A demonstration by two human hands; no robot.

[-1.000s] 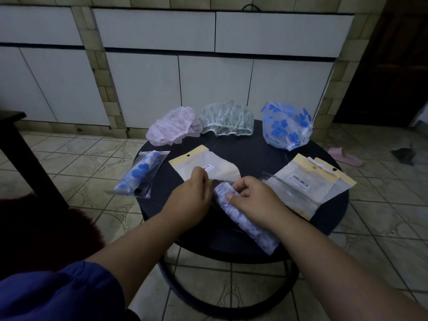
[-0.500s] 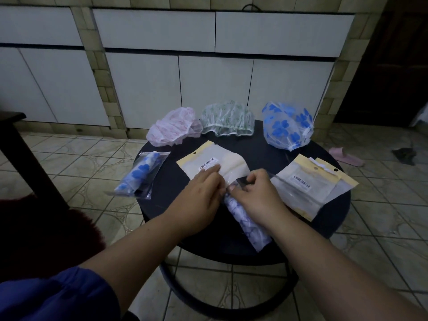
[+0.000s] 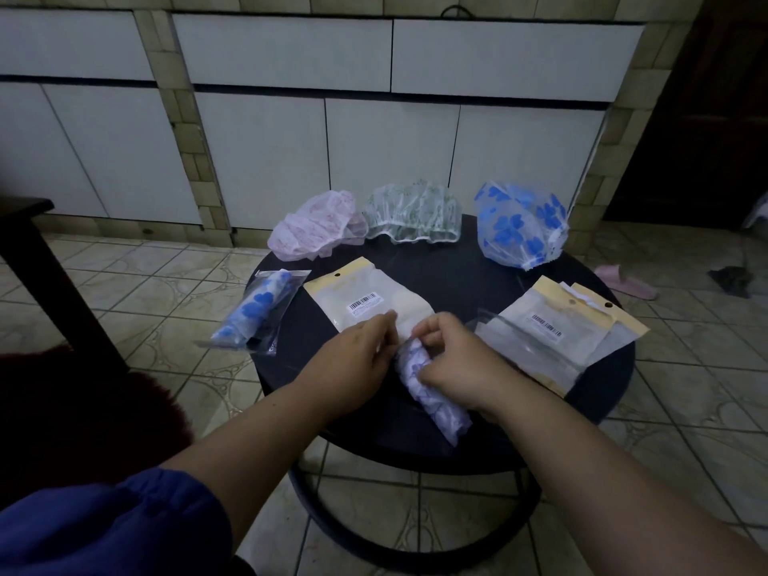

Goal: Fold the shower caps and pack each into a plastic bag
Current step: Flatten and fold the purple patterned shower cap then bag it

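Note:
A rolled purple-patterned shower cap (image 3: 432, 399) lies on the round black table (image 3: 457, 276), its far end at the mouth of a flat plastic bag (image 3: 365, 301) with a barcode label. My right hand (image 3: 455, 363) grips the roll's far end. My left hand (image 3: 361, 359) pinches the bag's near edge beside it. Three open caps sit at the table's back: pink (image 3: 316, 230), green (image 3: 413, 214) and blue-flowered (image 3: 519, 224). A packed blue-flowered cap in its bag (image 3: 259, 311) lies at the left edge.
A stack of empty plastic bags (image 3: 557, 330) lies on the table's right side. White cabinets line the wall behind. A dark piece of furniture (image 3: 25, 226) stands at the left. A pink slipper (image 3: 625, 280) lies on the tiled floor at the right.
The bag has slid further from me and turned label-up. Both hands moved to its near edge, and the rolled cap's far end has been brought up to the bag's mouth.

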